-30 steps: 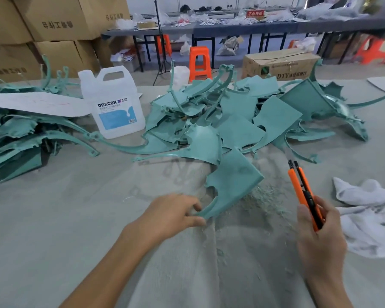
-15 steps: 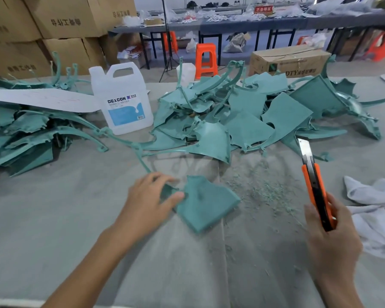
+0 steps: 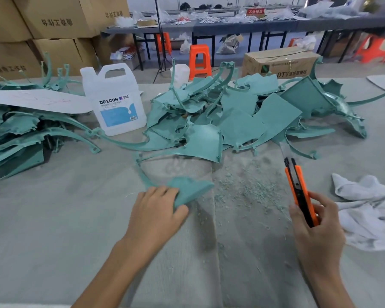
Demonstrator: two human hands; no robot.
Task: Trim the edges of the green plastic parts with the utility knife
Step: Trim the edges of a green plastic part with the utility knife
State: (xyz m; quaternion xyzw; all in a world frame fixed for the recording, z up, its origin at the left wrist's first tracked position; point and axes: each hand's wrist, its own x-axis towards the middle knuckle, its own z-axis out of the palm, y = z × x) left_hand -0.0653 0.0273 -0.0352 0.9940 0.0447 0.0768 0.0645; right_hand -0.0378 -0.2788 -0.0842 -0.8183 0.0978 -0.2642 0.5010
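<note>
**One green part held down, knife lifted beside it**

The left hand (image 3: 156,210) grips a flat teal-green plastic part (image 3: 192,188) at its near corner, fingers spread over the top face and thumb tucked against the near edge. The part lies on the grey cloth-covered table (image 3: 53,218) in front of the person, and a thin curved arm runs from it away to the left.

The right hand (image 3: 316,225) is wrapped round the lower end of an orange and black utility knife (image 3: 298,192), thumb along the handle. The knife is clear of the table and points away from the person, with its pale blade (image 3: 283,150) pushed out. Knife and held part are apart, with a scatter of fine green shavings (image 3: 242,185) on the cloth between them.

Beyond the shavings lies a large heap of green plastic parts (image 3: 238,123). A second heap (image 3: 20,138) sits at the left edge under a long white sheet (image 3: 38,100). A white plastic jug with a blue label (image 3: 118,103) stands between the two heaps. Crumpled white cloths (image 3: 365,207) lie just right of the knife hand
</note>
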